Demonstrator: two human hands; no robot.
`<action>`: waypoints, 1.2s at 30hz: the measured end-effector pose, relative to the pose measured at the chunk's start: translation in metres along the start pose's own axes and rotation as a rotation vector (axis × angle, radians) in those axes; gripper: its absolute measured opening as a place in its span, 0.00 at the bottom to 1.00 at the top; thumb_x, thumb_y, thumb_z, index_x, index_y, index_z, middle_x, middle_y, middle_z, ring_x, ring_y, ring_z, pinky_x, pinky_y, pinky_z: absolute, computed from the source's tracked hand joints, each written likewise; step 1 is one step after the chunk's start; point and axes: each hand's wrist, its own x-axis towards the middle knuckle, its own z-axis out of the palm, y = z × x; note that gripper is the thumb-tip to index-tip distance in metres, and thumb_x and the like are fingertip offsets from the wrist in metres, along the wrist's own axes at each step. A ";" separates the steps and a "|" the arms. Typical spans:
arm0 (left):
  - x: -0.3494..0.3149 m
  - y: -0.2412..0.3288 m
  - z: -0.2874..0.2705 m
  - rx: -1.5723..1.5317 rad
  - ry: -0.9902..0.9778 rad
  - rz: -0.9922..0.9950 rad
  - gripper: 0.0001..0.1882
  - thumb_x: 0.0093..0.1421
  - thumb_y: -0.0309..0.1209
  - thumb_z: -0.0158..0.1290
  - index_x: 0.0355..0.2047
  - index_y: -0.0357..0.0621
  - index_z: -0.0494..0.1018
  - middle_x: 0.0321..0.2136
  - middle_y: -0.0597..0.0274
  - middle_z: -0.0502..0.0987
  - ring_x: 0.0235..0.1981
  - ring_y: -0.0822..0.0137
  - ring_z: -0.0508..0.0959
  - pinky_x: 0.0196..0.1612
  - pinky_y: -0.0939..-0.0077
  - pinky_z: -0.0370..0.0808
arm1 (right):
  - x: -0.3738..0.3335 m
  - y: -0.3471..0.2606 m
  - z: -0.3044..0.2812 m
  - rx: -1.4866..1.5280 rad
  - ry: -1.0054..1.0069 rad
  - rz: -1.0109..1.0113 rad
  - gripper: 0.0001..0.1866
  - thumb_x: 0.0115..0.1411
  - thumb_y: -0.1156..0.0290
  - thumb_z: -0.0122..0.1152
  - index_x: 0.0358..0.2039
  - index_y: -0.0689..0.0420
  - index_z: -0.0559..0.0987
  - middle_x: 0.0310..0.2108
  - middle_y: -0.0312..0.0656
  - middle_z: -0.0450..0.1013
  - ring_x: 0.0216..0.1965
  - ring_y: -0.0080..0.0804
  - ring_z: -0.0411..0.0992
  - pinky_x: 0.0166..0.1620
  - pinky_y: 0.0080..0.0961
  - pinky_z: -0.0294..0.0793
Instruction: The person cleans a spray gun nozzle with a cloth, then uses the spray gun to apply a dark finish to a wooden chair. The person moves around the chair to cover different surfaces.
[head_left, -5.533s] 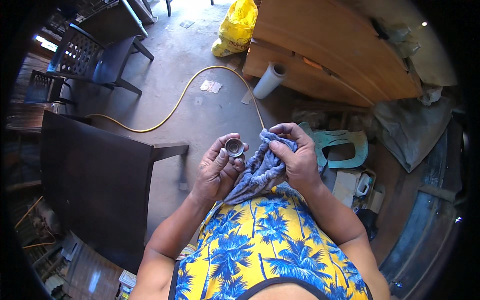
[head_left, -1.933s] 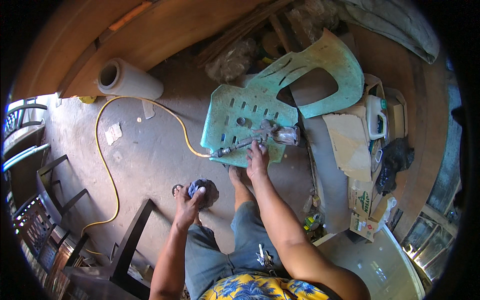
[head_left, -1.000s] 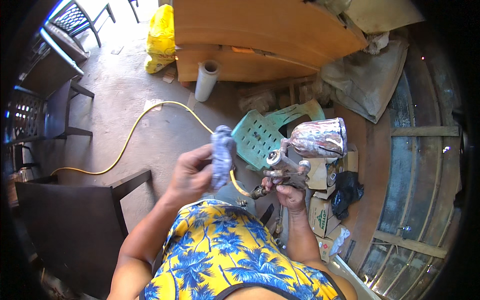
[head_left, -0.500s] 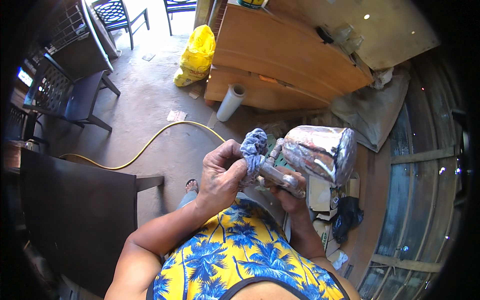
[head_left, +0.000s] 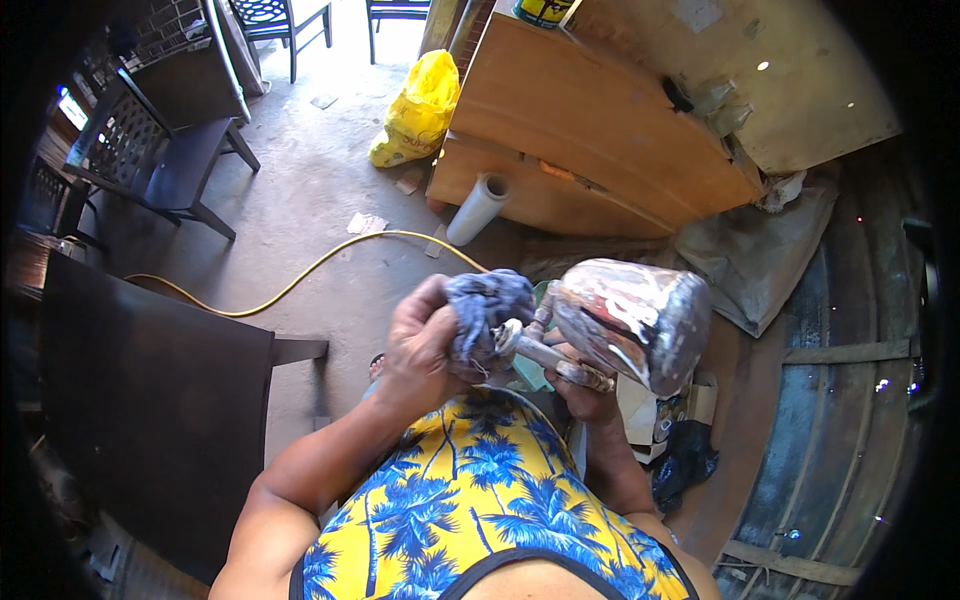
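Note:
A paint-smeared spray gun with a large metal paint cup is held in front of my chest. My right hand is closed round its lower part, though the gun hides most of the fingers. In my left hand is a bunched grey-blue rag, gripped between thumb and fingers. The rag sits beside the gun's round nozzle end; whether the two touch I cannot tell. White, red and brown paint streaks run over the cup.
A yellow hose crosses the concrete floor. Dark wooden furniture stands at left, with a dark chair beyond. Ahead are a yellow bag, a plastic-wrap roll and orange-brown wooden panels. A black bag lies at right.
My left hand and the rag have shifted left off the gun's front, and the nozzle end now shows. The rag looks more spread out. The cup has tilted slightly, and the whole view has shifted.

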 end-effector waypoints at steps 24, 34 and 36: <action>-0.021 0.003 0.010 0.573 -0.352 0.438 0.07 0.57 0.15 0.61 0.34 0.36 0.77 0.36 0.60 0.79 0.37 0.68 0.79 0.42 0.73 0.76 | 0.014 0.001 -0.005 0.747 -0.056 0.037 0.14 0.56 0.62 0.78 0.33 0.59 0.84 0.36 0.48 0.82 0.38 0.40 0.79 0.46 0.42 0.76; -0.016 0.006 -0.004 0.297 -0.229 0.220 0.05 0.72 0.27 0.56 0.45 0.38 0.77 0.39 0.65 0.81 0.41 0.78 0.80 0.45 0.81 0.79 | 0.028 -0.004 -0.028 1.112 -0.180 -0.009 0.21 0.62 0.54 0.70 0.37 0.63 0.83 0.32 0.57 0.79 0.29 0.41 0.73 0.36 0.43 0.69; -0.019 0.006 0.010 0.310 -0.237 0.206 0.06 0.71 0.24 0.56 0.46 0.36 0.78 0.39 0.65 0.81 0.41 0.78 0.80 0.44 0.80 0.79 | 0.029 -0.004 -0.029 1.106 -0.163 -0.019 0.23 0.62 0.51 0.70 0.37 0.63 0.83 0.33 0.55 0.80 0.28 0.42 0.73 0.37 0.45 0.69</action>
